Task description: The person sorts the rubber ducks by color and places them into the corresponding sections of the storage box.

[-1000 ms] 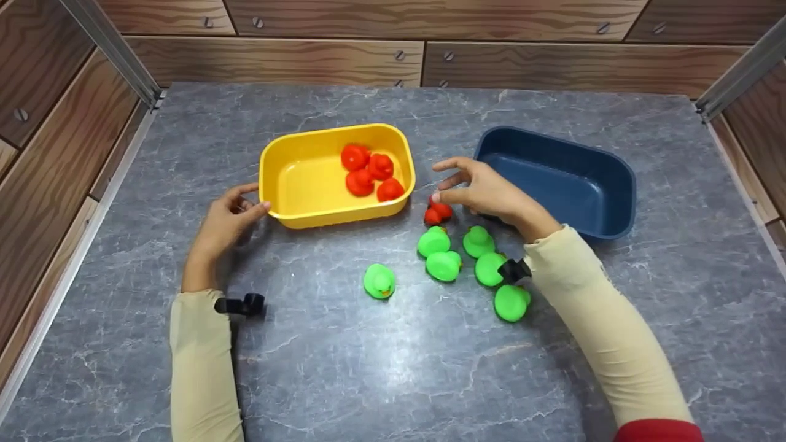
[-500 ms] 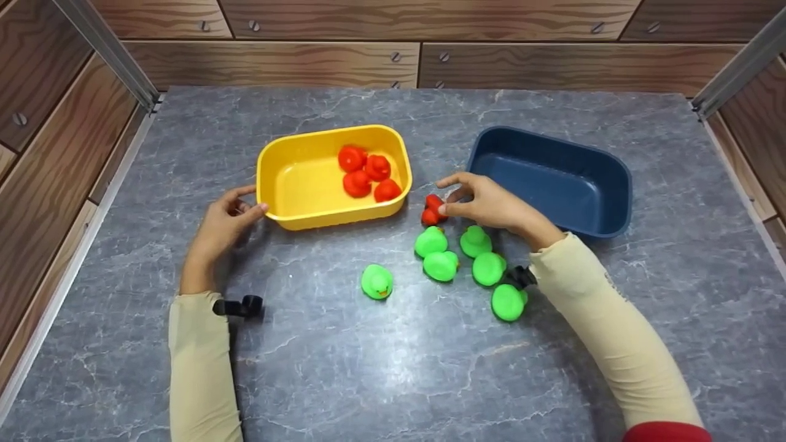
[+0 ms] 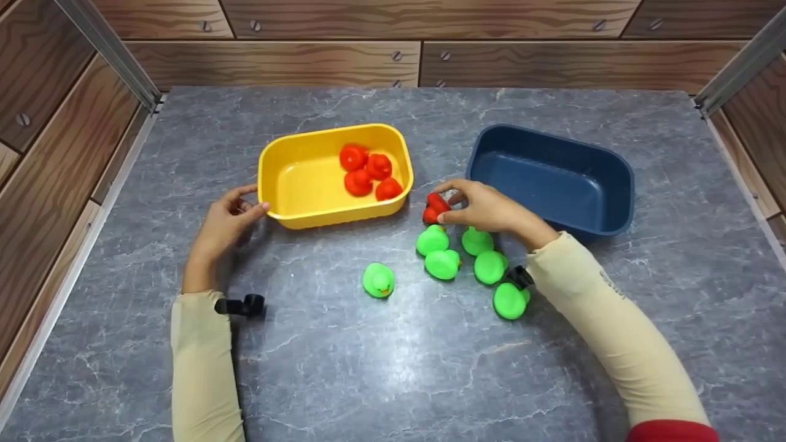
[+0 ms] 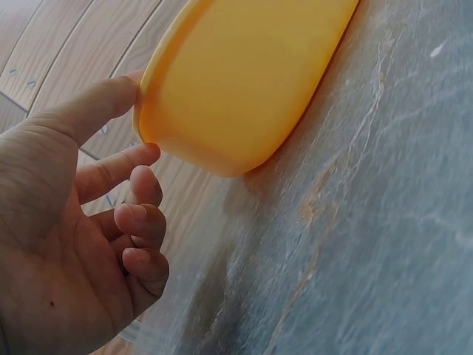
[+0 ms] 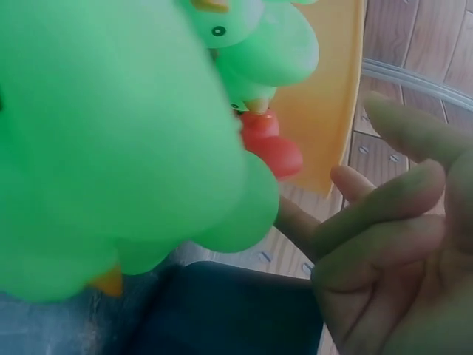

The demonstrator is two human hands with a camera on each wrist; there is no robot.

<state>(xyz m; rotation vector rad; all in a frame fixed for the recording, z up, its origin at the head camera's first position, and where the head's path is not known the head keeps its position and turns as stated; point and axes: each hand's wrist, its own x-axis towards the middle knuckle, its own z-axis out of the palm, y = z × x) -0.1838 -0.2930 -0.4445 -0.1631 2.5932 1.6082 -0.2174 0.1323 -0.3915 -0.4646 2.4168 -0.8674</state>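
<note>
My right hand (image 3: pixel 488 209) has its thumb and index finger at two sides of a red rubber duck (image 3: pixel 437 202), which sits between the two tubs. In the right wrist view that red duck (image 5: pixel 281 157) shows past large green ducks that partly cover my fingers. At the left, my left hand (image 3: pixel 224 224) holds the near left corner of a yellow tub (image 3: pixel 344 218) between thumb and index finger. Its other fingers (image 4: pixel 144 222) curl loosely beside the tub's end. Several red ducks (image 3: pixel 358 182) lie in the tub's right half.
Several green rubber ducks (image 3: pixel 442 264) cluster just in front of my right hand and under its wrist. One green duck (image 3: pixel 378 280) sits apart, toward the middle. A dark blue tub (image 3: pixel 552 178) stands at the right. Wood-patterned panels (image 3: pixel 270 64) border the grey marbled table (image 3: pixel 344 368).
My right hand has come down and closed its fingers about the red duck, which has tipped slightly. The left hand and both tubs have stayed in place.
</note>
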